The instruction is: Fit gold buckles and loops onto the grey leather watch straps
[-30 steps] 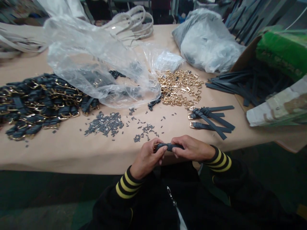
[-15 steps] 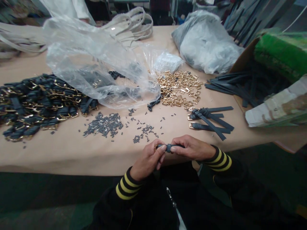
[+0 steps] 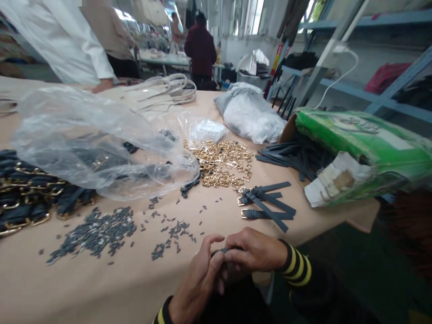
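Note:
Just past the table's front edge, my left hand (image 3: 202,272) and my right hand (image 3: 254,249) meet, both closed on a dark grey buckle strap (image 3: 221,251). Fingers cover most of the strap, and its buckle is hidden. Ahead of my right hand lie several similar straps with gold buckles (image 3: 266,202), crossed over each other. Beyond my left hand are loose small dark pieces (image 3: 177,230), with a larger heap of small dark pieces (image 3: 97,231) farther left. Loose gold buckles (image 3: 224,162) are spread in the middle of the table.
A crumpled clear plastic bag (image 3: 84,144) lies beside a pile of dark buckled straps (image 3: 30,193) at left. On the right, dark strips (image 3: 283,155) stick out of a green box (image 3: 364,139). A stuffed plastic bag (image 3: 249,112) and pale straps (image 3: 168,92) lie behind. A white-sleeved person (image 3: 77,45) stands across the table.
My view has tilted up and turned right, showing more of the room. My hands have drawn closer together on the strap, and its loop and buckle are now covered.

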A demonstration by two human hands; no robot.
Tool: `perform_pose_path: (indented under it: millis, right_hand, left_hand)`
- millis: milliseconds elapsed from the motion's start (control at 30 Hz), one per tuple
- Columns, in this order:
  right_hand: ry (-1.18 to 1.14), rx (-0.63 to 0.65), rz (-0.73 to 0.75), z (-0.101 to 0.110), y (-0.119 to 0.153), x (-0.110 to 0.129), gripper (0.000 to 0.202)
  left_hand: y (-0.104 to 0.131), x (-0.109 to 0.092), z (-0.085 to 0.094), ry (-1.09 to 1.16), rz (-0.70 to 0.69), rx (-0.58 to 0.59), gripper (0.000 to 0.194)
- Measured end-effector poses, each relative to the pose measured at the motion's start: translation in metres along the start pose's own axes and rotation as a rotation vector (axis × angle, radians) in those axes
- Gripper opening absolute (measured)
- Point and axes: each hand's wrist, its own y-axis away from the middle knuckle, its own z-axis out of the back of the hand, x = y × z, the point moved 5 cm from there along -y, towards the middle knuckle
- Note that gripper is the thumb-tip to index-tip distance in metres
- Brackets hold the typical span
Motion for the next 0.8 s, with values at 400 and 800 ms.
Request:
perform_pose_path:
  millis: [400,800]
  right_hand:
    - [0.677,-0.485,-0.27,0.104,0.019,-0.087,0.02]
    - [0.585,-0.483,-0.325,0.185,0.027,-0.107,0.033]
  left_hand:
    - [-0.041,-0.004,0.025,-0.656,-0.434,-0.376,0.02]
    - [-0.045,0.001,0.019,-0.911,-0.686,-0.435,0.02]
